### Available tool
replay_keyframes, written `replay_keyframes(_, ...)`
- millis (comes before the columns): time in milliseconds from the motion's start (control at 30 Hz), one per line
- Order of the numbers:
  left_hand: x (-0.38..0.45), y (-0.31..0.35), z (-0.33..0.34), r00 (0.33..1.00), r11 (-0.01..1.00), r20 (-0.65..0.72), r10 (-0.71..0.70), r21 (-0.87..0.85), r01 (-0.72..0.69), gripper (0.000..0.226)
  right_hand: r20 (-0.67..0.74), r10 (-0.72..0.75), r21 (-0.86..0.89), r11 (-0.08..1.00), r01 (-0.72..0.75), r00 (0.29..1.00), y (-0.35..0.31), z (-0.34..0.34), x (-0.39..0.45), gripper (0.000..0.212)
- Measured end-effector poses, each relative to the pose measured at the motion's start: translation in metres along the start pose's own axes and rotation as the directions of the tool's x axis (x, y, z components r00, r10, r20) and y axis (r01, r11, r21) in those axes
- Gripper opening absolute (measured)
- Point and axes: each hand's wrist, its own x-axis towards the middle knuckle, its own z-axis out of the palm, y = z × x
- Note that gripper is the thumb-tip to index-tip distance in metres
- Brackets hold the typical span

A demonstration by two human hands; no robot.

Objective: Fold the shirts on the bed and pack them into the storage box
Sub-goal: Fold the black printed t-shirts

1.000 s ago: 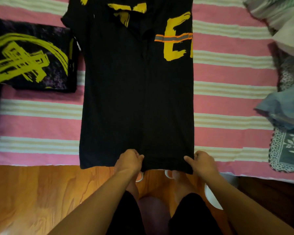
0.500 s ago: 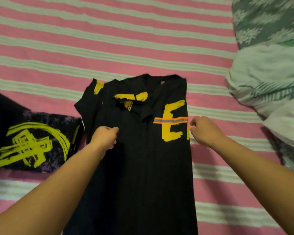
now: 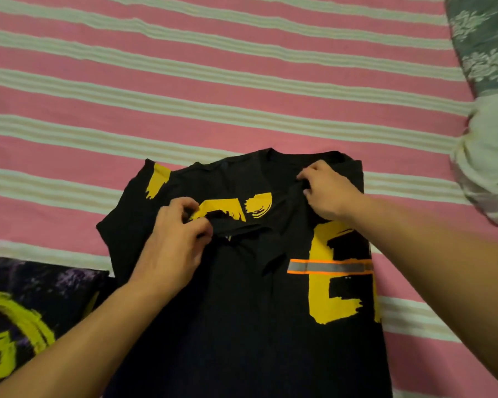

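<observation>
A black shirt (image 3: 242,311) with yellow lettering and a grey-and-orange reflective band is spread lengthwise on the striped bed (image 3: 242,81), its collar at the far end and its body running back toward the person.

The left hand (image 3: 173,248) is closed in a pinch on a bunched ridge of black cloth just below the collar, over the yellow print. The right hand (image 3: 325,191) is likewise closed in a pinch on a fold of cloth near the collar's right side. Between the two grips a loose, wrinkled strip of fabric is raised off the layer beneath.

The shirt is judged to be light, thin and wholly limp: it is expected to sag and crease wherever it is unsupported, and to slide little on the woven bed cover. A hold is best taken at seams and edges, at the shoulders beside each grip or at the hem, so that a straight fold line is drawn between the two hands. The printed areas are likely to be slightly stiffer than the bare cloth around them.

Below and outward from the left grip, a second dark shirt (image 3: 35,308) with a yellow emblem lies folded. Far outward from the right grip, pale bedding (image 3: 489,156) is heaped. No storage box is in view.
</observation>
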Motion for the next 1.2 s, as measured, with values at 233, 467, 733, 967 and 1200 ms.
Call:
replay_keyframes(233, 0.000, 0.013, 0.001, 0.975, 0.958, -0.057, 0.213, 0.210, -0.197, 0.067, 0.033, 0.082, 0.147, 0.985, -0.086, 0.996, 0.001, 0.002, 0.011, 0.022)
replay_keyframes(467, 0.055, 0.040, 0.020, 0.895, 0.916, 0.284, 0.345, 0.106, -0.387, 0.051, 0.031, 0.095, 0.167, 0.981, -0.099, 0.995, 0.000, 0.010, 0.010, 0.023)
replay_keyframes(733, -0.034, -0.014, -0.042, 0.937, 0.994, 0.344, 0.054, 0.075, -0.084, 0.031, 0.079, 0.092, 0.195, 0.975, -0.105, 0.993, 0.000, 0.005, 0.010, 0.025)
replay_keyframes(967, 0.048, 0.010, -0.022, 0.948, 0.934, 0.152, -0.280, 0.270, 0.233, 0.042, 0.057, -0.040, -0.024, 0.999, 0.041, 0.998, -0.005, -0.009, 0.015, 0.023)
replay_keyframes(1200, 0.053, -0.004, -0.046, 0.924, 0.924, 0.117, -0.365, -0.077, 0.375, 0.009, -0.223, -0.014, 0.194, 0.979, 0.059, 0.975, -0.016, -0.002, 0.010, 0.014)
